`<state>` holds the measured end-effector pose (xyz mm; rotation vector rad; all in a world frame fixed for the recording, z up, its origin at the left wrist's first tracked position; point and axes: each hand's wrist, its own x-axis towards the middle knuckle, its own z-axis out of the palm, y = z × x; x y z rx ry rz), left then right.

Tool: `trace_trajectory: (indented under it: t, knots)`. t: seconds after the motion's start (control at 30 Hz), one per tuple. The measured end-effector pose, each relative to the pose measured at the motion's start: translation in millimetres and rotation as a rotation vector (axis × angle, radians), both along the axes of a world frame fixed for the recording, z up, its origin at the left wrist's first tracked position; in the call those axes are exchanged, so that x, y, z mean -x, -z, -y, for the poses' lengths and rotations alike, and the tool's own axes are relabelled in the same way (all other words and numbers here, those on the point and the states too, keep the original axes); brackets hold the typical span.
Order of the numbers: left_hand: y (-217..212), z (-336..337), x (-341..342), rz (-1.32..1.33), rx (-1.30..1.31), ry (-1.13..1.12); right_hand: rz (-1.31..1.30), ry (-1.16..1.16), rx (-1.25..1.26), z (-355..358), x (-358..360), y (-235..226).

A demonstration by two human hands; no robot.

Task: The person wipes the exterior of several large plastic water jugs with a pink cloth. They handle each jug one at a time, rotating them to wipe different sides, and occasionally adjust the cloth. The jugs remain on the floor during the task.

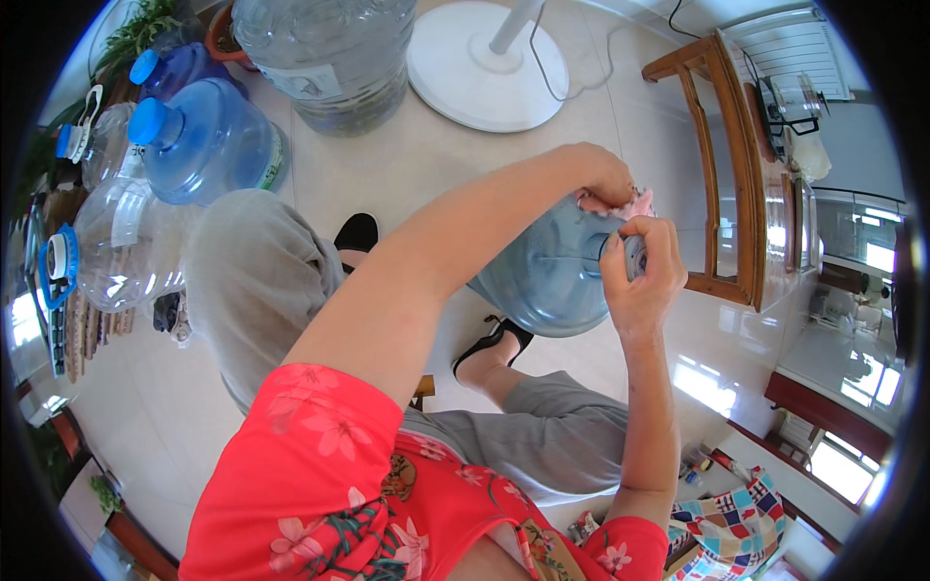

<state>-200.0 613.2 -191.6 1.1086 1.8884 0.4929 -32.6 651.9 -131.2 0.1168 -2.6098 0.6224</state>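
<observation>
A large clear-blue water jug (545, 271) lies tilted between my legs, its neck toward the right. My right hand (644, 276) is closed round the jug's neck, the thumb on the near side of the mouth. Reaching across from the left, my left hand (603, 176) presses a pink cloth (620, 203) against the jug's far shoulder. The fingers of that hand are mostly hidden behind the wrist and the cloth.
At the left stand a blue jug (208, 145) with a blue cap and a clear plastic bottle (131, 242). A big clear container (334, 68) and a white round stand base (484, 63) are at the far side. A wooden-framed table (746, 184) stands right.
</observation>
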Motion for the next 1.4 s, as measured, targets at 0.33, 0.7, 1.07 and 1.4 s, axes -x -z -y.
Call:
trace_trajectory:
  t: [0.33, 0.7, 1.07, 1.4]
  knots:
    - [124, 49, 24, 0.976, -0.222, -0.63, -0.005, -0.015, 0.02, -1, 2, 1]
    - [203, 82, -10, 0.631, -0.386, -0.738, 0.037, -0.005, 0.006, -2, 4, -2]
    - [201, 107, -148, -0.441, -0.524, -1.133, 0.083, -0.027, 0.026, -12, 3, -5]
    - [156, 105, -58, 0.633, -0.538, -1.177, 0.167, -0.083, 0.039, -12, 6, -14]
